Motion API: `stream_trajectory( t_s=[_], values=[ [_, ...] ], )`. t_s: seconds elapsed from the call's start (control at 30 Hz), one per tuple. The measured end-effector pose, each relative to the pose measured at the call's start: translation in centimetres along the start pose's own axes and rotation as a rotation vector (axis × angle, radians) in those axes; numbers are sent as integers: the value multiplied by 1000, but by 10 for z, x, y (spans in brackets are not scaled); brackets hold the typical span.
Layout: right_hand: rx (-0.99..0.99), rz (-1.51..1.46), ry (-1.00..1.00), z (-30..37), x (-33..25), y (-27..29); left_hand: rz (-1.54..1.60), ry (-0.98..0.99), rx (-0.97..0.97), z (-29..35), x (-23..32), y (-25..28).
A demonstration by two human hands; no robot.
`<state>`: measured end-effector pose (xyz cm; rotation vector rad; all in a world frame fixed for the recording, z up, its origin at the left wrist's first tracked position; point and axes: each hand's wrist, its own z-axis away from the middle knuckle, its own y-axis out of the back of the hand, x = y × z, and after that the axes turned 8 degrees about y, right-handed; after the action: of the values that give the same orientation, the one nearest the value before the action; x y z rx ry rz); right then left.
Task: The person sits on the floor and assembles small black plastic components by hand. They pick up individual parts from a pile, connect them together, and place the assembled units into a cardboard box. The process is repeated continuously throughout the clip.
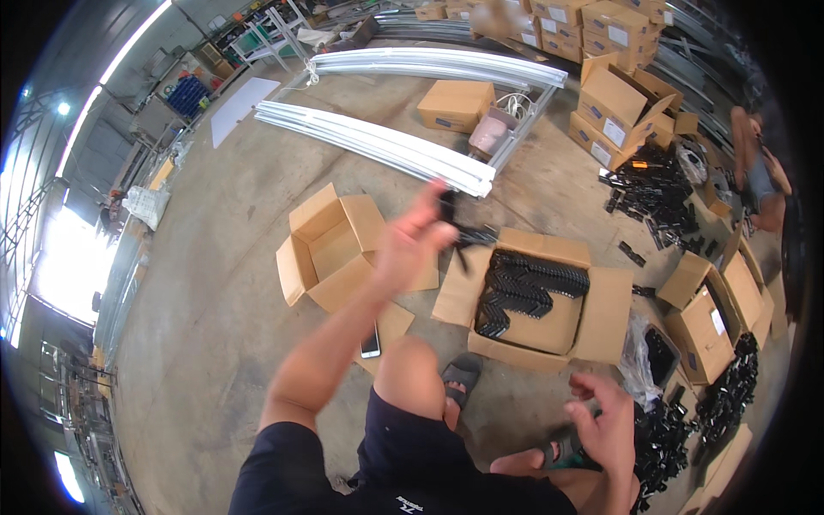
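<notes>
My left hand (pixel 407 243), blurred by motion, is raised between two cardboard boxes. It is closed on a black angled part (pixel 450 215), too smeared to make out its exact kind or whether it is more than one piece. Just right of it stands an open cardboard box (pixel 556 339) holding rows of black angled brackets (pixel 524 287), stacked along its far and left sides. Lower right, my right hand (pixel 605 421) hovers over my leg with fingers loosely curled and apart, nothing visible in them. Close by lies a pile of loose black parts (pixel 665 446).
Another open carton (pixel 333 249) stands at left, with a phone (pixel 371 342) nearby. Long white profiles (pixel 378 142) lie beyond, beside a closed carton (pixel 455 105). More black parts (pixel 652 193) and open boxes (pixel 699 318) fill the right. Another person (pixel 760 176) is at the right edge.
</notes>
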<state>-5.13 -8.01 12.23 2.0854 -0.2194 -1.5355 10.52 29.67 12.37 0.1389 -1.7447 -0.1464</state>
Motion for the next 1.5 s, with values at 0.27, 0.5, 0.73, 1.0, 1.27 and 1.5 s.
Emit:
stream_trajectory(
  t_s=[0.27, 0.5, 0.73, 1.0, 1.27, 1.5],
  values=[
    [143, 10, -128, 18, 31, 21, 576, 303, -258, 80, -56, -184],
    [1005, -121, -408, 78, 154, 142, 802, 545, -215, 102, -81, -218],
    [351, -126, -394, 77, 99, 72, 876, 575, -246, 102, -60, -221],
    [440, -219, -238, 49, 65, 12, 725, 457, -479, 113, -40, -226],
    [288, 3, -3, 31, 35, -5, 468, 322, -675, 127, -35, -212],
    [210, -121, -119, 38, 42, 1, 284, 382, -719, 134, -21, -212]
  ],
)
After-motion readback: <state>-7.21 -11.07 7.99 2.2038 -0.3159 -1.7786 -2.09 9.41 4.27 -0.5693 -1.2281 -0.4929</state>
